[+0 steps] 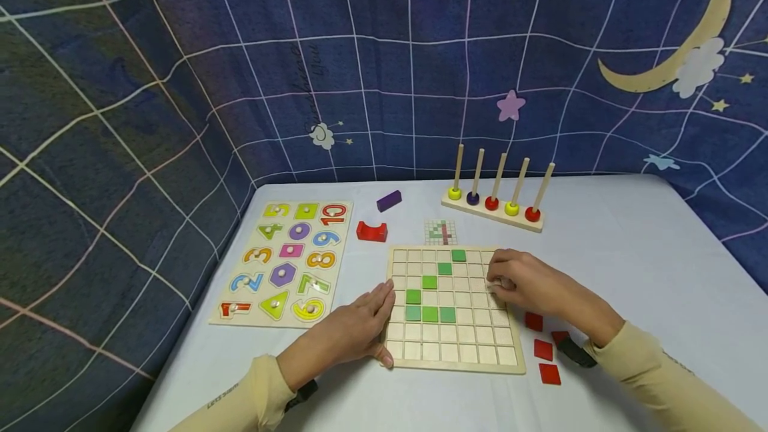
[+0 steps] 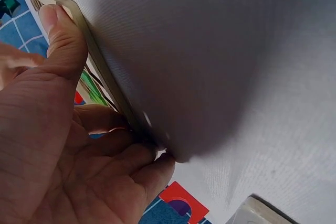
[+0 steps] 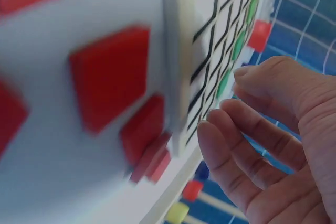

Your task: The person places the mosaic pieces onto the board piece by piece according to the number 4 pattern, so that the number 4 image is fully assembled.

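A wooden grid board (image 1: 456,366) lies flat on the white table, with several green tiles (image 1: 429,282) in its squares. Along its left edge rests my left hand (image 1: 360,325), fingers stretched out. In the left wrist view the thumb (image 2: 65,45) lies on the board's rim (image 2: 107,77). Over the right edge of the board is my right hand (image 1: 531,282), its fingers loosely bent. The right wrist view shows thumb and fingertips apart, with nothing visible between them. Several red tiles (image 1: 543,350) lie on the table right of the board, below the right hand.
A small pattern card (image 1: 441,232) lies behind the board. Further back stand a peg rack (image 1: 492,212) with coloured beads, a red arch block (image 1: 372,232) and a purple block (image 1: 389,201). On the left lies a number puzzle board (image 1: 240,317). A dark grid-patterned cloth (image 1: 384,85) hangs behind.
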The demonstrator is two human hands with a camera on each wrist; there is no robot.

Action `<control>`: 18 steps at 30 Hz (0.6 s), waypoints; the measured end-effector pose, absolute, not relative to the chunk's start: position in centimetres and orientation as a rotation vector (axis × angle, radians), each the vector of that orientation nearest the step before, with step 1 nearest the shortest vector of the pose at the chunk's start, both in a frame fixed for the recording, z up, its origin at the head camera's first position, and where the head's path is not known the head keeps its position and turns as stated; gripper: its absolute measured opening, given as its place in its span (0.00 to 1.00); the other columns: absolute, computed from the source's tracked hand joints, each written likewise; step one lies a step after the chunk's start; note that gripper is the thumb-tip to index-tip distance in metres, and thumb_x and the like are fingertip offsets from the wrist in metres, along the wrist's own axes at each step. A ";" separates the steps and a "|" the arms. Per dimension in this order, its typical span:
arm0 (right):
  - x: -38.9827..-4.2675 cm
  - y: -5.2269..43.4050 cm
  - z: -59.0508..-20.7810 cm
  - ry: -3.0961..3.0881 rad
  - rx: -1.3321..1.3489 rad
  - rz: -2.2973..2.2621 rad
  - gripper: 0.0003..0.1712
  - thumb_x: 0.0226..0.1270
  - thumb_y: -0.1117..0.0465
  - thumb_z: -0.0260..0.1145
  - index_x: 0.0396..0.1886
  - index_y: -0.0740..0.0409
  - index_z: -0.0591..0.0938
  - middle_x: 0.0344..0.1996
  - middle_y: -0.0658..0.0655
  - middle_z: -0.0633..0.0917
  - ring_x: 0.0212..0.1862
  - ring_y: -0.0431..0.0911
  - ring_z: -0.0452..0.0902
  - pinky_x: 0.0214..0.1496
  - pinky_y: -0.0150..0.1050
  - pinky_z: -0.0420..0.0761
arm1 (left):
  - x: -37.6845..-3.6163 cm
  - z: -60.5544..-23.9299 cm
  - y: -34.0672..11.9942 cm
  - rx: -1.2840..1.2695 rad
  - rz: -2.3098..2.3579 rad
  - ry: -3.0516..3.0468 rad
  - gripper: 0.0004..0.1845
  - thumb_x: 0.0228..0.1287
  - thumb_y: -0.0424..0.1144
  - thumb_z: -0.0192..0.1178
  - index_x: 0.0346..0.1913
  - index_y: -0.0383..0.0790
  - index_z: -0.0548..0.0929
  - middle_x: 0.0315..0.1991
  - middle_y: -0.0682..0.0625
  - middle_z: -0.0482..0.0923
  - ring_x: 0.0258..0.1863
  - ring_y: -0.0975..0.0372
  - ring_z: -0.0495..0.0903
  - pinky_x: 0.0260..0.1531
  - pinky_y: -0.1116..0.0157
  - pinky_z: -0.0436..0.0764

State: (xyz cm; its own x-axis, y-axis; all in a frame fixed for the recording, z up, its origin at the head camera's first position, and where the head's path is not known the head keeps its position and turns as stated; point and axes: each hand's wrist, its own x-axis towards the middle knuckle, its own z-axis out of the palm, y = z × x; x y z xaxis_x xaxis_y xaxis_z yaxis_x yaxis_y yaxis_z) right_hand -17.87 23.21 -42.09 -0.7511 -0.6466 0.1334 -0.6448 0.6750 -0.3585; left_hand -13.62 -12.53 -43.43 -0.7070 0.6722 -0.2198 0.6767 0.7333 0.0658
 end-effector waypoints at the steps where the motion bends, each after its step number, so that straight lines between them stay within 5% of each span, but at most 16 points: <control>1: -18.0 23.6 -42.0 2.871 -1.084 -0.622 0.05 0.66 0.69 0.76 0.38 0.56 0.90 0.39 0.51 0.85 0.39 0.40 0.77 0.39 0.33 0.84 | -13.6 -43.4 -12.5 1.065 -0.027 2.705 0.63 0.54 0.67 0.72 0.82 0.27 0.62 0.85 0.34 0.57 0.84 0.47 0.63 0.80 0.54 0.72; 11: -20.6 26.9 -42.4 2.912 -0.955 -0.606 0.07 0.63 0.74 0.75 0.40 0.63 0.92 0.44 0.60 0.90 0.42 0.48 0.86 0.45 0.45 0.93 | -13.8 -43.6 -12.4 1.033 -0.048 2.699 0.63 0.55 0.68 0.71 0.83 0.29 0.61 0.86 0.35 0.56 0.85 0.48 0.61 0.81 0.55 0.71; 18: -21.6 28.2 -43.9 2.934 -1.029 -0.635 0.09 0.59 0.74 0.77 0.37 0.59 0.90 0.37 0.54 0.88 0.36 0.41 0.78 0.38 0.41 0.87 | -13.7 -43.5 -12.4 1.054 -0.052 2.705 0.63 0.55 0.68 0.71 0.82 0.28 0.62 0.85 0.35 0.57 0.85 0.48 0.62 0.80 0.55 0.72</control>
State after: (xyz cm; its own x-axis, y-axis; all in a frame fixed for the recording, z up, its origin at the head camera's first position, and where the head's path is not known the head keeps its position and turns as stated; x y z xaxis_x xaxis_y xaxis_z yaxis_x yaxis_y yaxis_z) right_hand -21.56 28.18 -43.86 -0.7891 -0.5932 0.1596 -0.6061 0.7095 -0.3595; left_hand -13.71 -12.40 -43.47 -0.7119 0.6628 -0.2322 0.6712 0.7394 0.0530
